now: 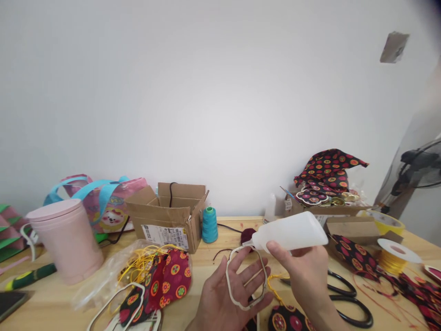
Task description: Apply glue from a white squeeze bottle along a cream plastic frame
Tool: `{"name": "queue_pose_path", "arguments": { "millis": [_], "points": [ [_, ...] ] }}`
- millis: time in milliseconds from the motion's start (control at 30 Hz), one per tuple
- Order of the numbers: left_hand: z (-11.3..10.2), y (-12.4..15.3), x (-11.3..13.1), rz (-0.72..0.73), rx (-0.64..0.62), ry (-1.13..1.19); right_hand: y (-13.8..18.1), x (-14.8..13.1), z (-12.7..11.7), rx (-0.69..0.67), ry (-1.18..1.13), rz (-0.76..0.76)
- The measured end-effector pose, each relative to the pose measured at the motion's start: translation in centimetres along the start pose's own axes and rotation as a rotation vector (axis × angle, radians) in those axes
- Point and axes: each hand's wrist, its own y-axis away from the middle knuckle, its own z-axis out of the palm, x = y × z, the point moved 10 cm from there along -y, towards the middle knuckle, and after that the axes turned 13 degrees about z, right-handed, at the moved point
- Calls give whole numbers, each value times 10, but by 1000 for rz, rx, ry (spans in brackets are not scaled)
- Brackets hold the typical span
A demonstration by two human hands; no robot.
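Observation:
My left hand (pixel 223 294) lies palm up with fingers spread, and a thin cream shaped frame (pixel 245 276) rests across its fingers. My right hand (pixel 305 271) grips a white squeeze bottle (pixel 292 232). The bottle lies nearly level with its nozzle pointing left, its tip touching the frame's top edge. Below the hands lies a round piece of black fabric with orange flowers (pixel 284 319).
On the wooden table (pixel 58 303): a pink cup (pixel 67 239), an open cardboard box (pixel 168 214), a teal thread spool (pixel 209 224), a plastic bag of yellow cord and red patterned fabric (pixel 151 276), black scissors (pixel 347 299), a yellow cord reel (pixel 396 257), a box of patterned fabric (pixel 327 184).

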Motion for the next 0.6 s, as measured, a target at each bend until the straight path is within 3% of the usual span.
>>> {"name": "queue_pose_path", "arguments": {
  "millis": [200, 400, 600],
  "points": [
    [-2, -1, -2, 3, 23, 29, 13, 8, 0, 82, -3, 62],
    [-8, -2, 1, 30, 63, 36, 6, 3, 0, 81, 128, 3],
    [-7, -3, 2, 31, 33, 27, 5, 5, -3, 90, 61, 5]
  ]
}}
